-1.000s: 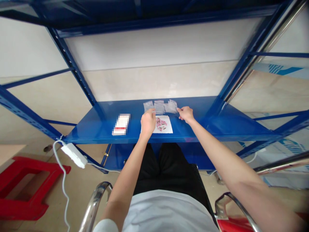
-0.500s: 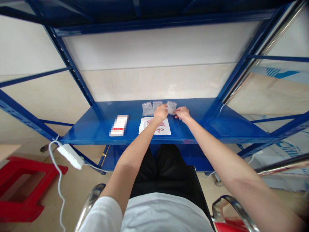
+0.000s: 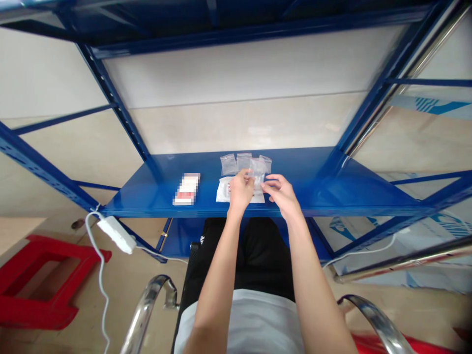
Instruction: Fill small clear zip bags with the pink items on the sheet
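Note:
My left hand (image 3: 240,189) and my right hand (image 3: 278,191) are raised together over the blue shelf (image 3: 317,189), both pinching one small clear plastic bag (image 3: 257,169) between them. Under the hands lies a white sheet (image 3: 222,191) with small red and dark pieces on it, mostly hidden by my hands. Behind them a row of small clear bags (image 3: 236,162) lies flat on the shelf.
A white and red box (image 3: 187,189) lies on the shelf to the left. A white power strip (image 3: 115,235) with its cable hangs off the shelf's left front corner. A red stool (image 3: 44,280) stands on the floor at left. Chrome chair arms (image 3: 147,305) flank my lap.
Both hands drew back from the row of bags toward me, bringing one clear bag up off the shelf and holding it between them over the white sheet.

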The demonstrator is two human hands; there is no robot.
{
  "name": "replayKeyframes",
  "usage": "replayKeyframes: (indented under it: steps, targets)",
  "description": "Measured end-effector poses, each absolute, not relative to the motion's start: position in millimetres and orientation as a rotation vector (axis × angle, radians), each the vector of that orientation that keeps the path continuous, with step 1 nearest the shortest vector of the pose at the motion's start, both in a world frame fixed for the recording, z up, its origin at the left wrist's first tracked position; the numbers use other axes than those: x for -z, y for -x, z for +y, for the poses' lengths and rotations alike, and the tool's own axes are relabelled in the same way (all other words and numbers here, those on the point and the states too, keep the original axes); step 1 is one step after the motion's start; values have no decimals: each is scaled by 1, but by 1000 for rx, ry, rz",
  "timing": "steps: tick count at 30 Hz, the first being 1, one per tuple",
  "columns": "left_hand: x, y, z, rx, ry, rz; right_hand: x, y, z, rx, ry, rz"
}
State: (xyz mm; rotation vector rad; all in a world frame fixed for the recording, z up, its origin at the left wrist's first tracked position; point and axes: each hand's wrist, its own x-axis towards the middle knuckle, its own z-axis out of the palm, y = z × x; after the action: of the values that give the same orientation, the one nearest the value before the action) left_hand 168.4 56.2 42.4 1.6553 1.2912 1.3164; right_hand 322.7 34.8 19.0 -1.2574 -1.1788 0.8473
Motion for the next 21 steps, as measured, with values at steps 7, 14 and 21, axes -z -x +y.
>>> replayKeyframes:
  steps: [7, 14, 21]
  targets:
    - [-31, -120, 8, -1213, -1437, 1056, -47, -309, 4, -1013, 1057, -1422]
    - [-25, -100, 3, -1228, -1559, 1239, -51, -302, 24, -1184, 1043, -1544]
    - [-64, -105, -1, -1203, -2125, 1751, -67, -301, 57, -1093, 1166, -1752]
